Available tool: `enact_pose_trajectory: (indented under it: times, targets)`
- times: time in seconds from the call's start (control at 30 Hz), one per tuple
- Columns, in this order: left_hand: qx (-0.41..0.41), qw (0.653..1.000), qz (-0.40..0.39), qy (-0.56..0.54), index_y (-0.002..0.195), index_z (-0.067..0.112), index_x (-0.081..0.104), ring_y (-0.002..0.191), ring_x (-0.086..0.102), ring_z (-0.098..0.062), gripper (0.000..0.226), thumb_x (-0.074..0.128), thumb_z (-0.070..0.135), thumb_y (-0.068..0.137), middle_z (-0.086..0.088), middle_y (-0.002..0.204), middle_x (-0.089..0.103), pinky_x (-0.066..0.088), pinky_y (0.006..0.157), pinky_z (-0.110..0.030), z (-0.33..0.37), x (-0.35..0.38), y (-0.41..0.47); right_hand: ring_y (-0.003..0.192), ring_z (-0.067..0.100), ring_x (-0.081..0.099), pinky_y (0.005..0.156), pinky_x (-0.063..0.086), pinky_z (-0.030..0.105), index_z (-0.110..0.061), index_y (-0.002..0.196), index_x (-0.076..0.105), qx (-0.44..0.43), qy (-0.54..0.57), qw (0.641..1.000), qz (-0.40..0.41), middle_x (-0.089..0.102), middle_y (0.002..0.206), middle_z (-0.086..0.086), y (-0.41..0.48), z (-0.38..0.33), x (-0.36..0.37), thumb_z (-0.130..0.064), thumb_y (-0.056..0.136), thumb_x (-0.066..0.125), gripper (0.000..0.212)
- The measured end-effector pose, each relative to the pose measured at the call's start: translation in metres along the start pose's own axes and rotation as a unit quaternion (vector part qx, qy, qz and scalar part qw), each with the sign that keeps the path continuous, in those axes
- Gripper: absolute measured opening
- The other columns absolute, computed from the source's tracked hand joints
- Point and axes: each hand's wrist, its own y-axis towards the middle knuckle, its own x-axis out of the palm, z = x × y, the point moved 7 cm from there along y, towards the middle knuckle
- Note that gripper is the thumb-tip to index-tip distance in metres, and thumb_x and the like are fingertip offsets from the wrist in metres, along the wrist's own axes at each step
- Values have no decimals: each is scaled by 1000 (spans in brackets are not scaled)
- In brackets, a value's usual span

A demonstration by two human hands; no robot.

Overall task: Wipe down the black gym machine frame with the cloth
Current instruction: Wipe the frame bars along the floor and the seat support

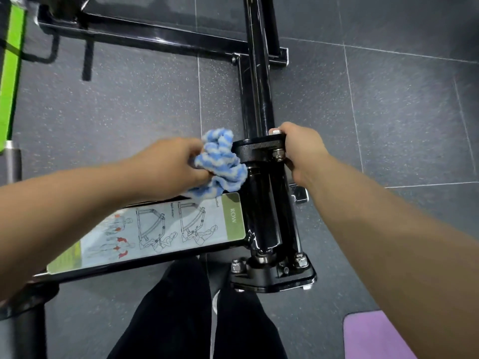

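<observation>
In the head camera's view, looking down, the left hand (168,164) is gripping a bunched blue-and-white cloth (223,161), its fingers curling into the folds. The cloth is touching the left side of the black frame (259,99), right where a flat bracket (256,150) is sitting across the upright post. Part of the cloth is hanging down just above the top edge of an instruction sign (166,229).

The right hand (303,151) is holding the opposite, right edge of that bracket. Its thumb is lying over the top and its fingers are wrapping underneath, beside a silver bolt (278,154). Both arms are reaching forward, bare to the edge of the picture.

The sign is showing line drawings of a person exercising and a green strip reading "ROW". Below the hands, the post is running down to a base plate (272,277) that is resting on the floor (388,112) with nuts at its corners. Further frame bars are stretching away across the dark speckled floor tiles towards the top left.

A bright green part (11,73) is showing at the left edge, and a purple mat (373,338) is lying at the lower right. The person's legs in black trousers (186,320) are showing at the bottom.
</observation>
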Motion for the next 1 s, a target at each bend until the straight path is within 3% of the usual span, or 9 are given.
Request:
enact_pose_trajectory:
  times: [0.1,0.2,0.3,0.43,0.6,0.67,0.8,0.9,1.0]
  targets:
    - [-14,999,-4,30,109,20,40,77,46,-22,22,52,30,93,0,83,50,33,68,-29,14,19,-3,66,18,44,51,36,22,-15,86,57,-14,-72,997,19,50,77,5,-8,-3,2,-23,89,44,15]
    - [-18,988,39,151,96,19,37,78,45,-23,17,41,35,96,-2,84,45,34,71,-32,24,31,-10,64,17,40,63,36,31,-17,73,45,-66,-123,990,18,45,74,4,-17,-8,3,-26,98,35,28]
    - [1,962,76,261,107,14,53,102,51,-30,20,44,28,96,-7,113,50,40,76,-36,18,36,-21,76,19,42,72,38,34,-10,92,47,-121,-142,982,42,42,93,10,-21,-12,-1,-4,96,39,11]
    - [45,960,96,258,106,16,48,97,58,-31,17,52,24,91,-7,113,58,39,67,-32,-11,31,-70,74,16,52,65,43,29,-25,88,54,-217,-122,967,43,57,86,-4,-52,-10,-4,-17,92,44,14]
    - [98,972,153,146,76,21,49,90,55,-24,45,34,60,91,2,89,51,39,68,-33,6,43,-102,110,15,56,96,42,26,-22,124,56,-356,-185,914,58,58,125,-3,-88,-1,-8,-19,91,46,34]
    - [70,971,208,90,74,20,44,84,51,-22,34,51,47,94,4,87,44,32,66,-30,23,53,-82,108,12,54,96,40,22,-22,121,58,-392,-191,899,45,57,121,-5,-100,-1,-8,-14,92,46,33]
    - [72,965,251,37,116,22,56,94,52,-22,32,65,30,87,2,98,56,37,77,-32,22,51,-72,97,5,54,92,43,20,-22,116,64,-433,-217,875,-18,57,108,-12,-111,7,4,-7,92,46,33]
    - [205,954,194,98,104,18,71,94,57,-30,32,54,19,78,-3,99,64,46,81,-37,24,52,-90,130,5,39,108,26,13,-24,124,63,-469,-258,842,-71,48,138,-9,-120,15,25,2,87,46,49]
    - [238,952,168,99,98,21,72,93,58,-26,40,43,10,75,2,99,67,45,80,-33,14,46,-110,146,13,8,115,10,24,-42,125,59,-474,-442,755,-102,11,160,-12,-132,21,50,3,80,46,65]
